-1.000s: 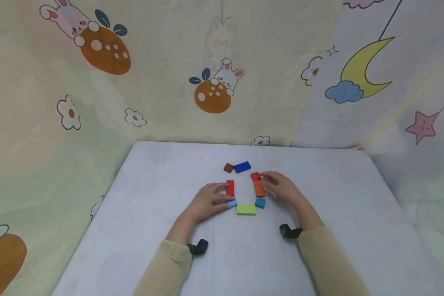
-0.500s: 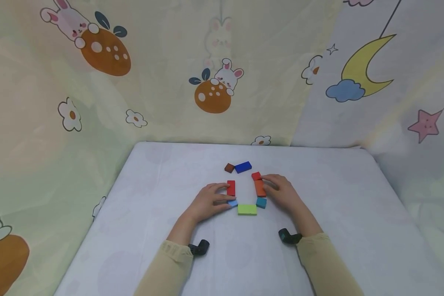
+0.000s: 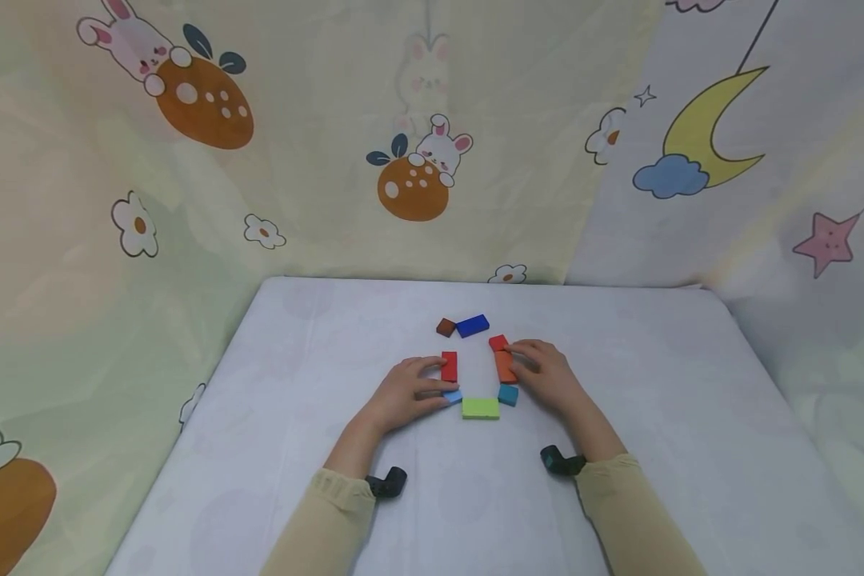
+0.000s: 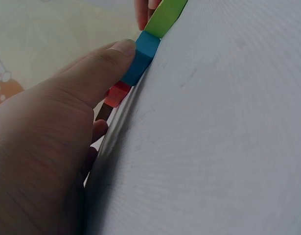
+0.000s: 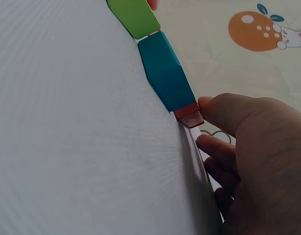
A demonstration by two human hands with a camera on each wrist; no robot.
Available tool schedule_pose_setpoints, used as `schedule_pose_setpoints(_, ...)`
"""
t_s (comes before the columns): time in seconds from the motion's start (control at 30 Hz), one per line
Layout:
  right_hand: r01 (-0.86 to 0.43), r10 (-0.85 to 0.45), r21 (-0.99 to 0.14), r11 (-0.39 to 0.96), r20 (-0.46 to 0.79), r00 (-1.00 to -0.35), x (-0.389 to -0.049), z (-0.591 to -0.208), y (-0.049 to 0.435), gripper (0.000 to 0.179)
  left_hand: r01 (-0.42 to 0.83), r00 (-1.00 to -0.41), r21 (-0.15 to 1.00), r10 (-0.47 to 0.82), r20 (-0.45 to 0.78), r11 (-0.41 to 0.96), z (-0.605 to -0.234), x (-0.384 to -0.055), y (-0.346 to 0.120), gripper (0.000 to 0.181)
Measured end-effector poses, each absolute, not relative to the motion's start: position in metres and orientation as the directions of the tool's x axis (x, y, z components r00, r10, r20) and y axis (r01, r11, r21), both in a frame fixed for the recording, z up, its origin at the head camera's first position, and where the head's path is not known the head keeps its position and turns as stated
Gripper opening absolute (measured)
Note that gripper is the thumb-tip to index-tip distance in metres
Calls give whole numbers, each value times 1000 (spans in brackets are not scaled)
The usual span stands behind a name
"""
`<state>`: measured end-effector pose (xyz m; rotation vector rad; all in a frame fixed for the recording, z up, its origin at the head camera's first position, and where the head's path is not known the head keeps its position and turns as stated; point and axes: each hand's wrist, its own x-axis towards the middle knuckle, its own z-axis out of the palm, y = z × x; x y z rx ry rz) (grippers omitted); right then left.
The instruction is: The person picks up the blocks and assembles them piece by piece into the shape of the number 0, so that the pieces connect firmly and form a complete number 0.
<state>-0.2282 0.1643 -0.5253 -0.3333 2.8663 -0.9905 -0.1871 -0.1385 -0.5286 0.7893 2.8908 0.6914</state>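
In the head view, small coloured blocks form a broken ring on the white table. My left hand (image 3: 403,392) holds the light blue block (image 3: 453,397) between thumb and middle finger, its index fingertip at the upright red block (image 3: 450,366). The thumb lies against the blue block (image 4: 143,56) in the left wrist view. On the ring's right side, my right hand (image 3: 550,374) has its index fingertip by the small red block (image 3: 498,343) and its thumb at the orange block (image 3: 504,366). A teal block (image 3: 508,394) sits below the orange one.
A lime green block (image 3: 480,409) lies at the front of the ring, between the light blue and teal ones. Farther back are a brown block (image 3: 446,327) and a dark blue block (image 3: 473,326), corners close together. A printed cloth (image 3: 317,160) hangs behind the table.
My right hand shifts slightly along the orange block, its index fingertip lower near the small red block. The left hand and the blocks keep their arrangement.
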Motion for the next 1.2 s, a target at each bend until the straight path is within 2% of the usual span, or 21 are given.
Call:
schedule_pose_setpoints(0.3, -179, -228, -614, 769, -2, -974, -226, -522, 165, 41, 477, -862, 442, 503, 65, 760, -527, -188, -137, 38)
schedule_pose_setpoints(0.43, -175, -231, -614, 770, -12, -973, -226, -521, 165, 41, 455, -871, 488, 487, 69, 745, -529, -190, -138, 36)
schedule_pose_setpoints(0.53, -176, -237, -616, 768, -18, -971, -226, -520, 165, 42, 394, -894, 567, 444, 56, 723, -530, -194, -140, 36)
schedule_pose_setpoints(0.67, -178, -238, -613, 770, -17, -971, -225, -519, 165, 42, 254, -940, 682, 340, 8, 686, -523, -204, -142, 38)
schedule_pose_setpoints(0.8, -174, -232, -620, 765, -13, -973, -226, -520, 164, 41, 113, -974, 733, 222, -53, 671, -512, -222, -144, 41)
schedule_pose_setpoints(0.93, -169, -227, -628, 759, -13, -974, -226, -523, 165, 41, 58, -978, 708, 183, -102, 704, -504, -243, -145, 46)
schedule_pose_setpoints(1.2, -161, -224, -646, 746, -16, -974, -225, -524, 167, 40, 133, -954, 593, 265, -140, 794, -501, -282, -137, 51)
